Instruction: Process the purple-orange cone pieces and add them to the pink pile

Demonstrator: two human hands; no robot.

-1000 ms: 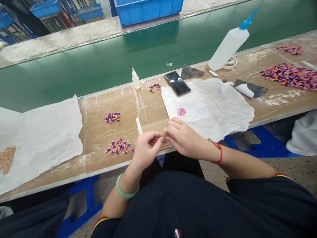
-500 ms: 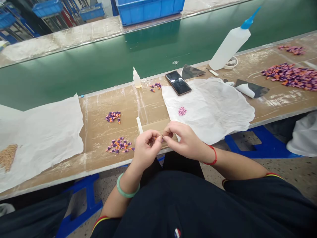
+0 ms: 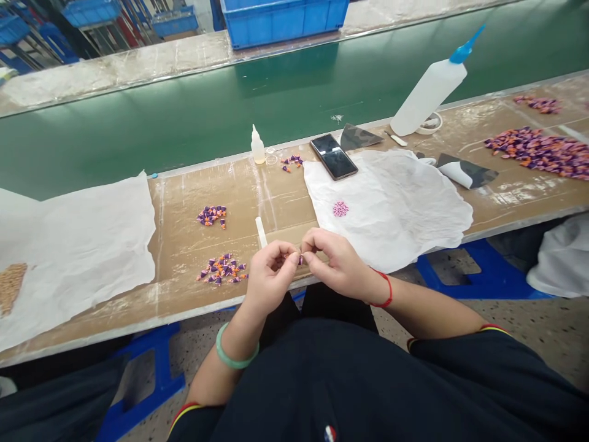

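Observation:
Close together at the table's front edge, my left hand point(image 3: 271, 273) and my right hand point(image 3: 334, 261) pinch at one small purple-and-orange piece point(image 3: 300, 259). Fingers cover most of it, so its exact kind does not show. The left thumb and forefinger are closed on it, and the right fingertips meet it from the other side. Left of my hands lies a loose pile of similar purple, orange and pink pieces point(image 3: 223, 269), with a smaller pile point(image 3: 211, 215) behind. A white flat stick point(image 3: 261, 231) lies just beyond my left hand. Tiny pink bits point(image 3: 340, 209) rest on white paper point(image 3: 396, 209).
A phone point(image 3: 334, 156) overlaps the paper's far edge. A small dropper bottle point(image 3: 257, 146) and a large white bottle with a blue nozzle point(image 3: 430, 95) stand at the back. Another white sheet point(image 3: 92, 239) lies left, and a big heap of coloured pieces point(image 3: 543, 150) right.
My hands stay pinched together at nearly the same spot, the right one shifting slightly left. The whole view has tilted a little. Nothing on the table has visibly moved.

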